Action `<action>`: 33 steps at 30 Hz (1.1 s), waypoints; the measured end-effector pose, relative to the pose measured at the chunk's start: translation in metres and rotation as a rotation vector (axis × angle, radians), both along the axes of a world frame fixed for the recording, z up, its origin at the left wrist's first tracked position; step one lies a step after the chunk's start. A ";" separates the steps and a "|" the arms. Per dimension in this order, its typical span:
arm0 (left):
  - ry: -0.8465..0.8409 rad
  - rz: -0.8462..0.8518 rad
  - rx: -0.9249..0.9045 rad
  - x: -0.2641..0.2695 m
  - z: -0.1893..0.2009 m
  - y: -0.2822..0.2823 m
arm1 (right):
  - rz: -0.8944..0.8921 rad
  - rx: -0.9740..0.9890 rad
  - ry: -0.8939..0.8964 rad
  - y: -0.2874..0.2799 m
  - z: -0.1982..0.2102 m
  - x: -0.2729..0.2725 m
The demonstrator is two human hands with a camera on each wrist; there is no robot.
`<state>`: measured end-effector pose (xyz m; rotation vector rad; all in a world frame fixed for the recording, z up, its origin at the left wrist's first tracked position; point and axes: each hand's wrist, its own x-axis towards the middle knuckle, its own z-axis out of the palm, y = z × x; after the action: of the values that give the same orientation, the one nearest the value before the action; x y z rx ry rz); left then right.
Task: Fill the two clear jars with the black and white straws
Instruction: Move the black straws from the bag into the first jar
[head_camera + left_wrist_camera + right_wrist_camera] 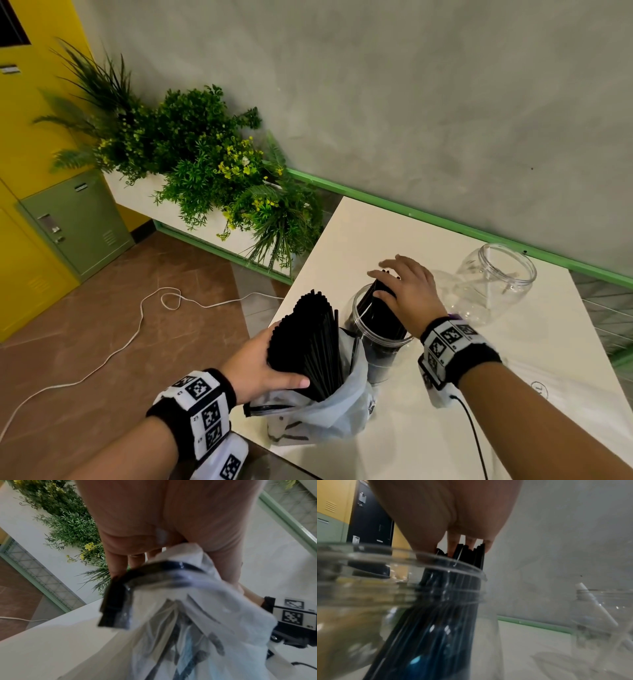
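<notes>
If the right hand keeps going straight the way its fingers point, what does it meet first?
Probably nothing soon: the right hand points past the black straws toward bare table, then the wall; depth is unclear.

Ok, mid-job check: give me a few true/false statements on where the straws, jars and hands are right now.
1. The left hand grips the bundle of black straws standing in the plastic bag. True.
2. The right hand is lowering white straws. False: it holds black straws in the near jar.
3. The far jar is full of black straws. False: none; the right wrist view shows one white straw.
4. Both jars stand on the white table. True.
</notes>
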<state>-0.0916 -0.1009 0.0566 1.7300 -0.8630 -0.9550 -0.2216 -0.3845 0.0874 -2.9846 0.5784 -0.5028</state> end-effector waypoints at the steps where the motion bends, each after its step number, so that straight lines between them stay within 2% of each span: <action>1: 0.000 -0.001 0.002 0.000 0.000 0.000 | 0.024 0.032 -0.008 -0.004 0.004 0.003; 4: 0.009 -0.006 -0.003 0.000 0.002 0.000 | 0.078 0.101 -0.087 -0.012 0.011 0.005; 7: 0.004 -0.006 -0.004 0.000 0.005 -0.001 | 0.003 0.156 -0.175 -0.015 0.009 -0.001; 10: 0.011 -0.010 0.000 0.000 0.006 -0.001 | -0.105 0.314 -0.305 -0.011 0.005 -0.005; 13: 0.003 -0.011 0.001 0.000 0.006 0.000 | -0.116 0.341 -0.451 -0.005 0.005 -0.011; 15: -0.006 -0.014 -0.001 0.001 0.007 0.000 | -0.067 0.292 -0.417 -0.004 0.003 -0.020; 18: 0.003 -0.013 -0.012 0.001 0.007 0.001 | 0.022 0.121 -0.236 -0.007 -0.004 -0.037; 20: 0.009 -0.014 -0.014 0.001 0.007 0.001 | 0.037 0.081 -0.181 -0.010 -0.006 -0.041; 25: -0.015 -0.012 -0.003 0.001 0.006 0.000 | 0.029 0.061 -0.204 -0.009 -0.005 -0.027; 29: -0.012 -0.018 0.002 0.002 0.005 0.001 | -0.058 0.166 -0.201 -0.010 -0.004 -0.020; 33: 0.010 -0.011 0.003 0.001 0.006 0.000 | -0.120 0.282 -0.376 -0.014 -0.002 -0.024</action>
<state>-0.0903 -0.1006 0.0625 1.7229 -0.8662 -0.9723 -0.2455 -0.3984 0.0856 -2.5134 0.7216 -0.8829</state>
